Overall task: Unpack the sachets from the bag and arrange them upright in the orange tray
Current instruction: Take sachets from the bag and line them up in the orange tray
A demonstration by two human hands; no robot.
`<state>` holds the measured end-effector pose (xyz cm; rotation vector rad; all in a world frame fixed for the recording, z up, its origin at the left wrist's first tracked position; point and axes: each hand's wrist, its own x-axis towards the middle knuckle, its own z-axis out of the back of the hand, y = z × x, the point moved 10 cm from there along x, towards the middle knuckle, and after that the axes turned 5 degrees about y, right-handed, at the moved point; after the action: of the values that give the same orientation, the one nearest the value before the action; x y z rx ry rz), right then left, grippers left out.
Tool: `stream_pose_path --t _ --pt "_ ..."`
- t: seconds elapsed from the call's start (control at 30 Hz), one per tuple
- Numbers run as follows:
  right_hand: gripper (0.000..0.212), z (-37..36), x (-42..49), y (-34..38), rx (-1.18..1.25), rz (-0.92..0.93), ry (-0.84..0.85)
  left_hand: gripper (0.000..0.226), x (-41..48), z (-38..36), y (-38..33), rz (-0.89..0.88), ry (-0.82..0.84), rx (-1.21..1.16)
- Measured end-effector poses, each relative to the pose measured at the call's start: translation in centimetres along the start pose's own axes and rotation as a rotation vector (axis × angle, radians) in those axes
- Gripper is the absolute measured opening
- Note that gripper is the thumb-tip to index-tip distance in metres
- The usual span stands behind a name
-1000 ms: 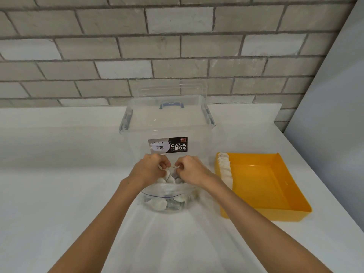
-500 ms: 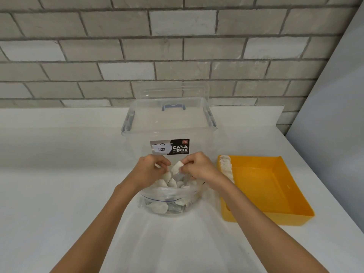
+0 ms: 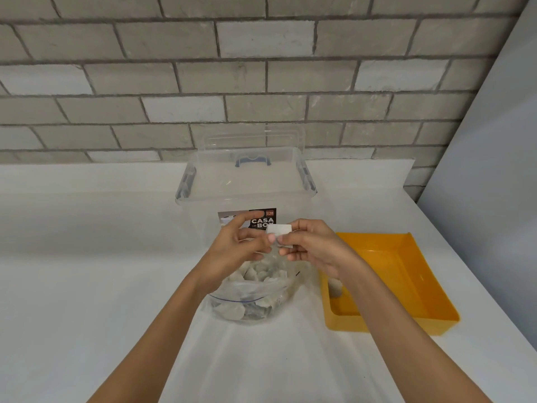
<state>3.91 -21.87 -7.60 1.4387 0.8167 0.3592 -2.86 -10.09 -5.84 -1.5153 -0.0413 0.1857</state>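
Both hands have risen from the bag (image 3: 250,298) mid-bench, lifting one white sachet (image 3: 279,231) above its mouth. The right hand (image 3: 313,248) pinches its right side and the left hand (image 3: 236,250) its left corner. It is best passed to the right hand alone, kept vertical, and seated against the tray sachets (image 3: 335,286) by the left wall of the orange tray (image 3: 406,289), near the bench's right edge. A clear box (image 3: 247,181) and brick wall (image 3: 261,82) stand behind the white bench (image 3: 87,286).

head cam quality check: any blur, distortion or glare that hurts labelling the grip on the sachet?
Head view: wide-angle bend bows the brick wall courses. Head view: light is soft and even, shadows faint, no harsh glare. Head view: the left hand has smeared fingers, so its grip is unclear, while the right hand and the sachet are fairly sharp. Head view: the clear storage box has low contrast.
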Motion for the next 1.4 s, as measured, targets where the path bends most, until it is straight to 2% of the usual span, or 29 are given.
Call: stream_pose_path --t 0.13,0.27,0.37,0.43,0.53,0.6,0.73,0.87,1.0,1.17,1.4 --pt "0.023 -0.1 -0.7 1.2 0.027 0.054 0.023 0.029 0.0 -0.7 0.3 0.033 -0.027 -0.112" --pt "0.017 0.2 -1.6 3.4 0.023 0.177 0.048 0.019 0.1 -2.1 2.3 0.247 -0.004 -0.594" --pt "0.042 0.4 -2.3 4.8 -0.170 0.273 0.052 0.018 -0.3 -3.9 3.0 0.401 0.080 -0.900" --pt "0.034 0.6 -2.6 5.7 -0.310 0.340 0.004 0.027 -0.5 -4.8 2.9 0.446 0.139 -0.980" --pt "0.007 1.1 -2.6 6.6 -0.395 0.381 -0.067 0.022 -0.6 -5.2 3.1 0.465 0.163 -0.882" --pt "0.009 1.7 -2.4 6.9 -0.419 0.387 -0.112 0.022 -0.3 -4.7 3.0 0.437 0.148 -0.725" --pt "0.008 2.4 -2.5 7.1 -0.428 0.382 -0.161 0.043 0.3 -3.5 2.2 0.286 0.142 -0.354" --pt "0.014 3.2 -2.9 6.8 -0.410 0.369 -0.181 0.031 0.7 -3.5 0.7 0.120 0.122 -0.191" --pt "0.010 4.2 -4.0 6.5 -0.452 0.372 -0.200 0.021 1.0 -4.5 -0.1 0.062 0.128 -0.012" --pt "0.006 8.0 -5.5 4.1 -0.500 0.239 -0.279 0.015 1.2 -6.2 0.7 0.063 0.170 0.110" --pt "0.006 11.7 -6.3 -2.5 -0.590 -0.029 -0.276 0.014 1.5 -6.6 1.6 0.084 0.169 0.131"
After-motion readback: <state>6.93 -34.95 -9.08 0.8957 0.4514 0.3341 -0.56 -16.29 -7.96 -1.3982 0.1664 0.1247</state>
